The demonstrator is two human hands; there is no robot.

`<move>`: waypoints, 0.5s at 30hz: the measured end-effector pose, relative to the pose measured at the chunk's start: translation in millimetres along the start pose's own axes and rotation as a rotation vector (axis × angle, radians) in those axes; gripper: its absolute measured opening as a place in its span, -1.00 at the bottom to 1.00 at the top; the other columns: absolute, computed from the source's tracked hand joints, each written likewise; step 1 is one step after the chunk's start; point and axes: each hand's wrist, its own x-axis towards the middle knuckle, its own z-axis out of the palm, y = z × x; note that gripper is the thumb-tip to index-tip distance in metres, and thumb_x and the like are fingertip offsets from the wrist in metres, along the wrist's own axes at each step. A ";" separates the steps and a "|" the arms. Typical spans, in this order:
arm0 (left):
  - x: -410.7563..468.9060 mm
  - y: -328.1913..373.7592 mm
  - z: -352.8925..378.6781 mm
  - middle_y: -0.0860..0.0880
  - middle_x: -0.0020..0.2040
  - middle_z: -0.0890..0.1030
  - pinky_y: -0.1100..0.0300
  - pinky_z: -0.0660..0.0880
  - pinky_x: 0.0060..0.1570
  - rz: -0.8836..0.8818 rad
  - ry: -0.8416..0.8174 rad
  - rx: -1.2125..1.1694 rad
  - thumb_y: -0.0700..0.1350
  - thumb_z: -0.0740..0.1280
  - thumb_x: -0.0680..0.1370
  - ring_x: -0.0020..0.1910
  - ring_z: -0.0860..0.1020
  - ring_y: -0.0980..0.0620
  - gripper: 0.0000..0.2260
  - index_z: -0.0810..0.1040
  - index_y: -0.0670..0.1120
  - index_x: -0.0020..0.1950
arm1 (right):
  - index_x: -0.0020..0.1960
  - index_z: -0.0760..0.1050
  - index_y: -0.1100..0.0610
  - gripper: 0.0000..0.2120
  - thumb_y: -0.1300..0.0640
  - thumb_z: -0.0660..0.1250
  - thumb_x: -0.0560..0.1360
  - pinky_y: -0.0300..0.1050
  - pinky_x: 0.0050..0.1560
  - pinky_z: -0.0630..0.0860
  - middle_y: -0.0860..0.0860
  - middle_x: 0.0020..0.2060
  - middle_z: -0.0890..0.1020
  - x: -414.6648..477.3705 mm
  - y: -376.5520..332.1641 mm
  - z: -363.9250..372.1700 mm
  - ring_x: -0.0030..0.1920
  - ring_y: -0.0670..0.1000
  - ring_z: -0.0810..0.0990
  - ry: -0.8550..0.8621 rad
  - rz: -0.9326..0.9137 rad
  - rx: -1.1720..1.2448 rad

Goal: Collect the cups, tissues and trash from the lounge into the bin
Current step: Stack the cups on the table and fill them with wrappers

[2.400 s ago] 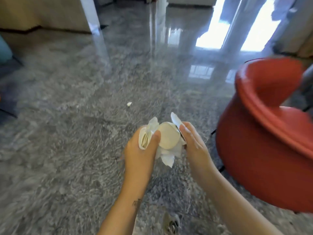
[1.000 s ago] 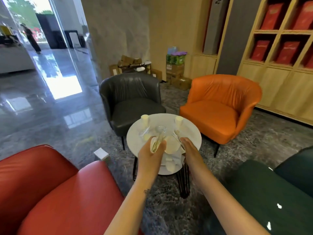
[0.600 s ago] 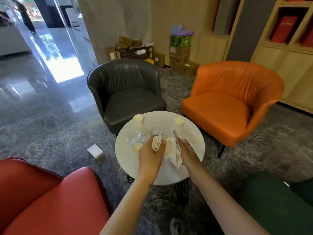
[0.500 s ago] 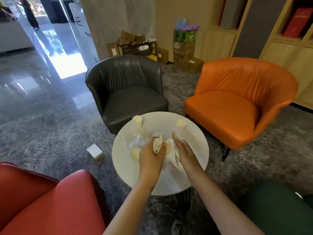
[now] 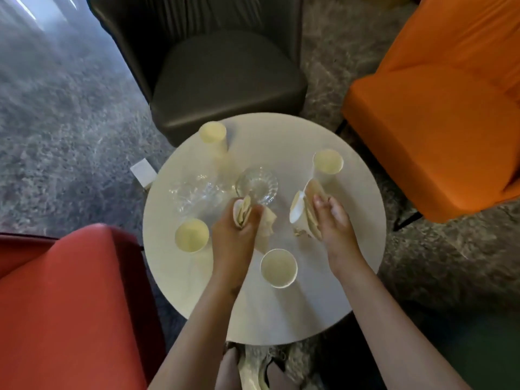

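Pale paper cups stand upright on the round white table (image 5: 351,263): the 11 o'clock cup (image 5: 212,132), 1 o'clock cup (image 5: 328,161), 9 o'clock cup (image 5: 192,235) and 6 o'clock cup (image 5: 278,267), around a clear ribbed glass dish (image 5: 256,184). Your left hand (image 5: 233,237) clenches a wad of crushed cups and tissue (image 5: 242,213). Your right hand (image 5: 333,222) grips a flattened cup (image 5: 301,211). Half a second ago your hands met on one bundle; now they're apart.

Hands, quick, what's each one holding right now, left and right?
Left hand: grips a crumpled cup and tissue.
Right hand: grips flattened cups.
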 end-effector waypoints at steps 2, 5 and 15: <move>9.8 -26.8 4.3 0.11 -0.41 0.53 0.44 0.35 -0.41 -0.034 0.031 0.037 -0.10 0.38 0.50 -0.42 0.44 0.27 -0.87 0.50 0.03 -0.23 | 0.04 0.41 0.16 -0.80 0.03 0.18 0.57 -0.42 -0.18 0.46 -0.05 -0.13 0.58 20.7 21.0 0.3 -0.21 -0.30 0.55 0.003 -0.018 -0.083; 17.8 -63.6 13.4 0.08 -0.37 0.55 0.35 0.39 -0.35 -0.123 0.034 0.072 -0.08 0.38 0.49 -0.37 0.47 0.21 -0.87 0.50 0.05 -0.23 | -0.02 0.34 0.17 -0.82 0.05 0.19 0.56 -0.13 -0.04 0.42 0.11 -0.08 0.54 42.4 52.0 7.0 -0.09 -0.02 0.53 -0.018 -0.029 -0.248; 25.8 -113.4 32.0 0.17 -0.41 0.48 0.30 0.36 -0.31 -0.181 0.046 0.039 -0.09 0.42 0.46 -0.37 0.41 0.17 -0.85 0.48 -0.02 -0.26 | 0.18 0.38 0.21 -0.62 -0.01 0.24 0.47 -0.04 0.11 0.39 0.05 0.04 0.42 48.1 93.5 29.3 0.09 0.02 0.41 -0.053 -0.227 -0.637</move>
